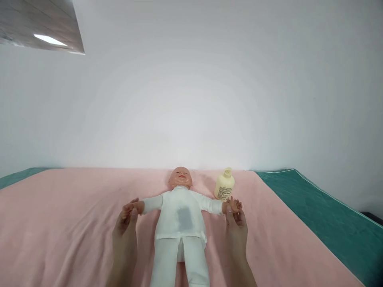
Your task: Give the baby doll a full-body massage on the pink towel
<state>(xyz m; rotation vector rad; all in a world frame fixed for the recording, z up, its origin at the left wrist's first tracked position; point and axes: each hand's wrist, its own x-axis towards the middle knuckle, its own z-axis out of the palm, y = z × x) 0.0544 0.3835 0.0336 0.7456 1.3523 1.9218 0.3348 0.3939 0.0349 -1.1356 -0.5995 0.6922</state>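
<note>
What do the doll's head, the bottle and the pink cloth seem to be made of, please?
Doll's head: probably vinyl or other plastic, slightly glossy; light gleams on its smooth, moulded surface.
Bottle: likely plastic with a satin finish; it looks opaque, with rounded shoulders.
Pink cloth: matte fabric, perhaps fleece; it shows soft wrinkles and no shine.

Probably a baby-care practice room: a doll [179, 201] lies between left fingers [134, 215] and right fingers [229, 215], with a pink blanket [74, 215] beneath, a yellow bottle [225, 185] just beyond the right ones, and a plain pale wall [185, 99] farther off.
</note>
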